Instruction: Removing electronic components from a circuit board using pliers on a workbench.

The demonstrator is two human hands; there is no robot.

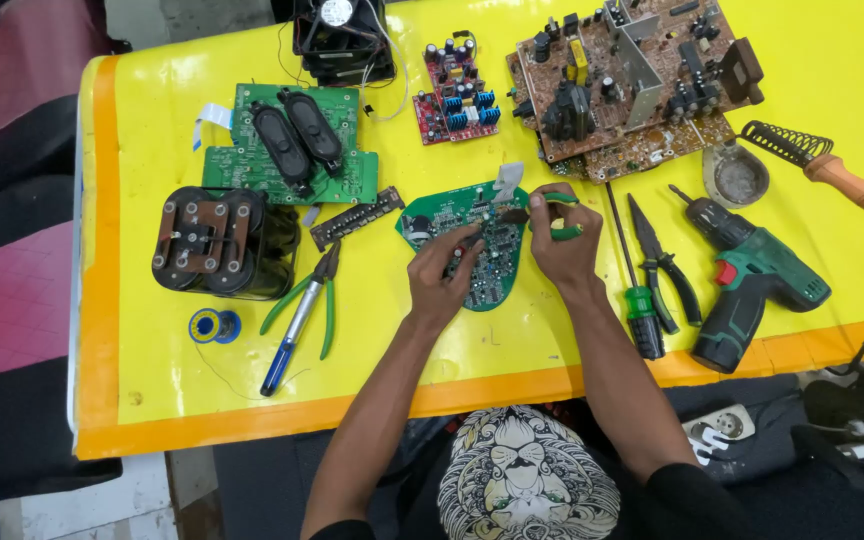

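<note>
Fingers of the left hand (439,275) press flat on the green heart-shaped circuit board (467,243), pinning it to the yellow table (132,370) so it cannot slide. The right hand (560,242) is closed around green-handled pliers (552,213), their tip at the board's upper edge. A screwdriver (635,290) and a cordless drill (752,280) lie just right, within reach

Bright, even light, glossy glare on the yellow table (832,60), sharp focus, soft shadows.

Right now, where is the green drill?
In the head view, the green drill lies on the yellow table at the person's right, beside the black pliers and below the soldering iron.
</note>
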